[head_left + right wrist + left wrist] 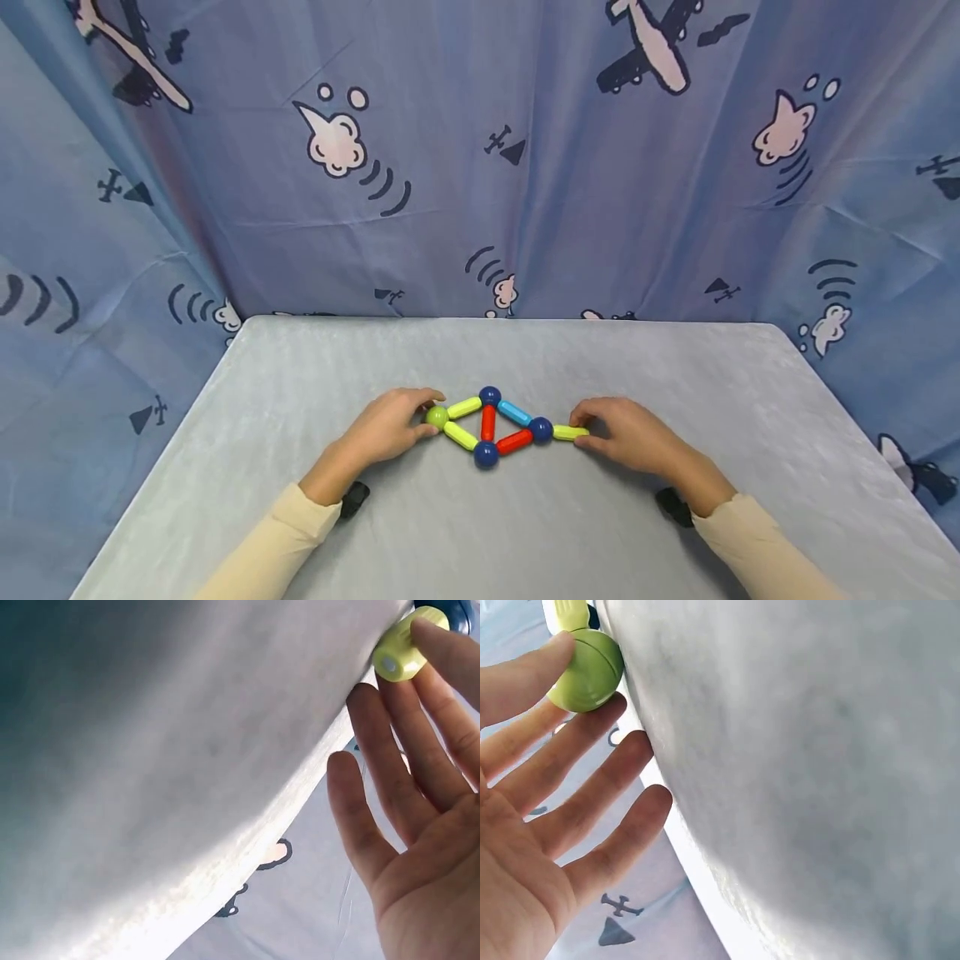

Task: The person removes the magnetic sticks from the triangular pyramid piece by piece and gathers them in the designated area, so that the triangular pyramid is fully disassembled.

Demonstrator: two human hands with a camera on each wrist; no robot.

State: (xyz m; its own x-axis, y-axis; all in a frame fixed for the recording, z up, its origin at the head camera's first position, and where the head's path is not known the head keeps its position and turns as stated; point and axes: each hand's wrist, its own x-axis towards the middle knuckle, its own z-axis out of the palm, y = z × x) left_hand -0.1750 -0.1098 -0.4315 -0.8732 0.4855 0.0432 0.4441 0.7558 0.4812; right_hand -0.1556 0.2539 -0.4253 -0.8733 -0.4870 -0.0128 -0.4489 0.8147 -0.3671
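Note:
A flat figure of magnetic rods and balls lies on the table. My left hand point(392, 425) pinches the green ball point(437, 417) at its left corner, thumb against the ball in the left wrist view. Two yellow-green rods run from there to an upper dark blue ball point(490, 396) and a lower dark blue ball point(486, 455). An upright red rod point(488, 423) joins these two. A light blue rod point(514, 412) and a slanted red rod point(514, 442) meet at the right dark blue ball point(541, 430). My right hand point(626, 432) pinches the yellow-green rod point(567, 432) reaching out from that ball.
The table point(480, 533) has a pale grey cover. A blue curtain point(450, 167) printed with planes and clouds hangs behind it and along both sides. Dark wrist devices show under the left wrist point(354, 500) and the right wrist point(673, 507).

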